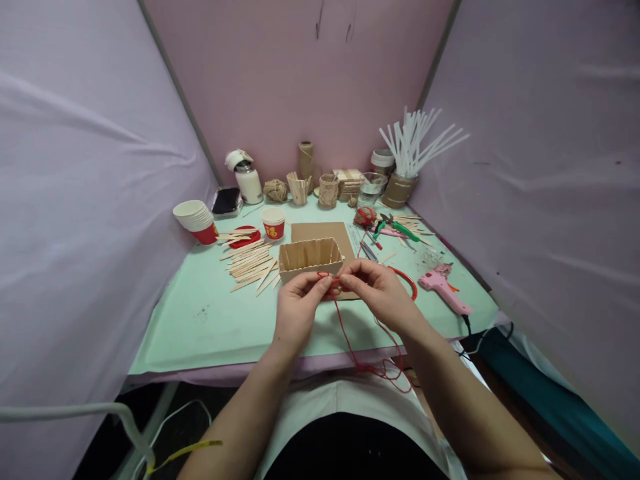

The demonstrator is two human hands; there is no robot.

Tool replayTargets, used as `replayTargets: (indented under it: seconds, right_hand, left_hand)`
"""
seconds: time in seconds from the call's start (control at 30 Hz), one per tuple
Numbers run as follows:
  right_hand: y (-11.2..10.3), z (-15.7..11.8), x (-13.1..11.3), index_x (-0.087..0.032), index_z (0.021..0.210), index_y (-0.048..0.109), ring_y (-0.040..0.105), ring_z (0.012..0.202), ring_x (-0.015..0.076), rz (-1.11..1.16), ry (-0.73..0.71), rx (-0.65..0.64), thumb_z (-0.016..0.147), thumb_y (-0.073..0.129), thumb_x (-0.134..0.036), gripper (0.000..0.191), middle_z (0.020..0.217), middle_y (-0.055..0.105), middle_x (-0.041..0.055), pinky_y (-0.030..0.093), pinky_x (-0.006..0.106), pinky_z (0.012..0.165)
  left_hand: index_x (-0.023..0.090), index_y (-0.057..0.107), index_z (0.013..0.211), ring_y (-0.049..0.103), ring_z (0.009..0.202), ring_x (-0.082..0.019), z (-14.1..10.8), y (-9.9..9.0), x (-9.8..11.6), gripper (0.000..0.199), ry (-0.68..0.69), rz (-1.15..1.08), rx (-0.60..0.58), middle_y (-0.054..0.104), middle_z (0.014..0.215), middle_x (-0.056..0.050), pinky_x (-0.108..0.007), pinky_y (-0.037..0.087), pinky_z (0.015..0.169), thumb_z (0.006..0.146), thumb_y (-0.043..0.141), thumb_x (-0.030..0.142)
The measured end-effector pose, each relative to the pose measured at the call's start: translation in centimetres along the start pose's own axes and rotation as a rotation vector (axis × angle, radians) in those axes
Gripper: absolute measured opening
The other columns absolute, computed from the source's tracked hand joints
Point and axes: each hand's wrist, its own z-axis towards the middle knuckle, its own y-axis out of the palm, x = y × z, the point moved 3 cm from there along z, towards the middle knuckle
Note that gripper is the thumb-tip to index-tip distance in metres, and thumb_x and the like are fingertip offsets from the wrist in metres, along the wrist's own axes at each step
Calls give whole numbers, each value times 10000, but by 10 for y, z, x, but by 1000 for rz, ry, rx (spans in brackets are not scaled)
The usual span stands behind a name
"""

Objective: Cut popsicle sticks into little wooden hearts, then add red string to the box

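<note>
My left hand (299, 305) and my right hand (376, 288) meet above the table, both pinching red string (345, 328) between thumb and fingers. Loose loops of the string hang below my hands over the table's front edge and onto my lap. Just behind my fingers stands a small rectangular box (305, 265) with scalloped walls. A brown cardboard sheet (323, 232) lies under and behind it. At the back right, a strand runs up toward a ball of red string (365, 216).
Wooden sticks (250, 263) and paper cups (274, 225) are on the left. On the right lie green-handled pliers (407, 231), a red ring (407, 280) and a pink glue gun (443, 291). White strips (413, 143) stand in a jar behind.
</note>
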Motion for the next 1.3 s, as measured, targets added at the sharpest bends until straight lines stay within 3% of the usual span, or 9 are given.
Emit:
replayTargets:
  seconds: [0.13, 0.23, 0.37, 0.5, 0.6, 0.73, 0.97, 1.2, 1.3]
  right_hand:
    - [3, -7, 0, -188, 799, 613, 599, 694, 139, -242, -86, 133, 860, 589, -282, 115, 764, 628, 10, 481, 250, 633]
    - [6, -11, 2, -194, 791, 605, 603, 693, 147, -298, -102, 165, 861, 590, -287, 118, 766, 634, 15, 485, 260, 634]
    - [7, -12, 11, -200, 854, 604, 599, 676, 142, -137, -34, 169, 830, 632, -333, 139, 772, 631, 8, 484, 261, 614]
    - [2, -11, 18, -200, 982, 590, 591, 668, 130, 99, 54, 227, 822, 629, -422, 277, 824, 640, 12, 493, 261, 603]
    - [1, -12, 18, -187, 937, 627, 590, 674, 131, 92, 82, 138, 836, 601, -455, 288, 804, 656, 20, 480, 263, 610]
    - [2, -16, 18, -179, 840, 665, 572, 656, 134, -8, 125, 28, 791, 663, -379, 206, 738, 659, 9, 439, 260, 594]
    - [10, -17, 25, -194, 773, 648, 581, 659, 160, -202, 28, 117, 812, 634, -308, 121, 722, 654, 20, 441, 277, 603]
    - [18, -15, 13, -214, 828, 659, 589, 799, 170, -360, -149, -58, 833, 618, -214, 41, 838, 636, 29, 447, 290, 699]
    - [20, -13, 13, -206, 739, 633, 567, 766, 166, -362, -152, -38, 847, 605, -237, 115, 780, 615, 26, 437, 290, 683]
  left_hand:
    - [140, 699, 751, 664, 619, -110, -7, 6, -9, 217, -177, -176, 24, 714, 696, -19, -221, 540, 630, 651, 810, 298]
    - [131, 699, 747, 656, 611, -100, -11, 7, -9, 249, -217, -200, 34, 709, 679, -19, -209, 529, 626, 612, 835, 290]
    - [122, 703, 741, 632, 574, -85, -11, 3, -10, 259, -242, -148, 37, 696, 623, -19, -189, 506, 602, 583, 850, 265]
    - [129, 699, 744, 622, 564, -76, -11, -1, -15, 259, -306, -193, 37, 707, 650, -25, -175, 484, 571, 585, 849, 268]
    - [126, 700, 747, 615, 567, -73, -12, -3, -17, 253, -332, -198, 11, 706, 663, -28, -176, 475, 567, 603, 842, 277]
    - [115, 702, 744, 602, 569, -75, -13, -3, -18, 263, -358, -135, -72, 697, 672, -35, -186, 462, 572, 613, 834, 301]
    - [127, 703, 755, 616, 596, -129, -5, -10, -15, 220, -216, 199, -116, 685, 638, -42, -241, 478, 604, 675, 756, 325]
    - [148, 698, 697, 578, 601, -137, -2, -18, -10, 115, -138, 514, -293, 663, 625, -17, -235, 434, 586, 722, 629, 235]
    - [151, 677, 663, 575, 609, -135, -4, -19, -11, 101, -131, 532, -306, 656, 623, -11, -233, 423, 594, 712, 615, 214]
